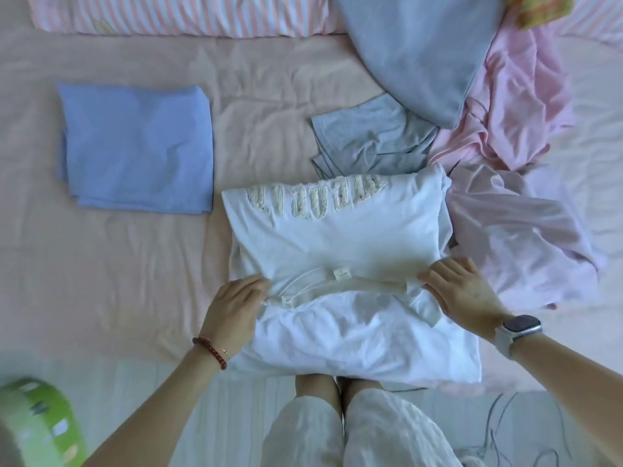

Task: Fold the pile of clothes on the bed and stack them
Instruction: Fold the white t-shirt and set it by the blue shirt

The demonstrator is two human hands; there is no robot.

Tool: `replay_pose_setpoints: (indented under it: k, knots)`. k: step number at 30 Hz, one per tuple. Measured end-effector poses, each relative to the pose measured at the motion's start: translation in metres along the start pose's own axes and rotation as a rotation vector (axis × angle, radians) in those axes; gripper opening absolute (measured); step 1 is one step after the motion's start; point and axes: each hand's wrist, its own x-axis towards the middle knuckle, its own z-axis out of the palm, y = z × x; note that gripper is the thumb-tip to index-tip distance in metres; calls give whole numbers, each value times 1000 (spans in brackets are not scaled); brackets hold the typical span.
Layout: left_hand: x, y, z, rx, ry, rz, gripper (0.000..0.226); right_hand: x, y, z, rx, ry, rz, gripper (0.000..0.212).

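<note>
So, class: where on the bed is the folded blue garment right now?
In the head view, the folded blue garment lies flat on the bed's left side, below the striped pillow and apart from the white shirt.

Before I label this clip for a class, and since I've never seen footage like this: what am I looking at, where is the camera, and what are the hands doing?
There is no machine here. The one picture comes from a camera worn on a person's head, looking down at their own two arms and the bed.

The left hand, with a red bead bracelet, and the right hand, with a watch, each pinch a side of a white T-shirt near its collar. The shirt lies on the bed, partly folded, its lettering at the far end.

To the left lies an already folded blue garment. Behind and to the right are unfolded clothes: a grey piece and pink pieces. A striped pillow lies at the far edge.
</note>
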Motion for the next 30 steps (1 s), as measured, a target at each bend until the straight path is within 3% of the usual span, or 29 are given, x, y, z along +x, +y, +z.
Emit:
replay_pose_setpoints:
  k: [6,10,12,16,22,30]
  knots:
    - [-9,-4,21,179,-346,-52,9,-22,-11,8,-89,-285,59,28]
    - [42,3,5,89,-148,-66,30,19,-16,-2,-63,-216,170,29]
    - [74,-2,1,174,-81,-97,38,47,-9,-2,-88,-197,221,34]
    - [129,-13,-2,293,-132,-109,56,101,5,2,-159,-286,238,54]
    - [152,1,43,376,-223,-11,56,141,-14,48,-184,-380,84,54]
    - [132,-54,51,401,-321,-201,55,120,40,60,-176,-538,291,61]
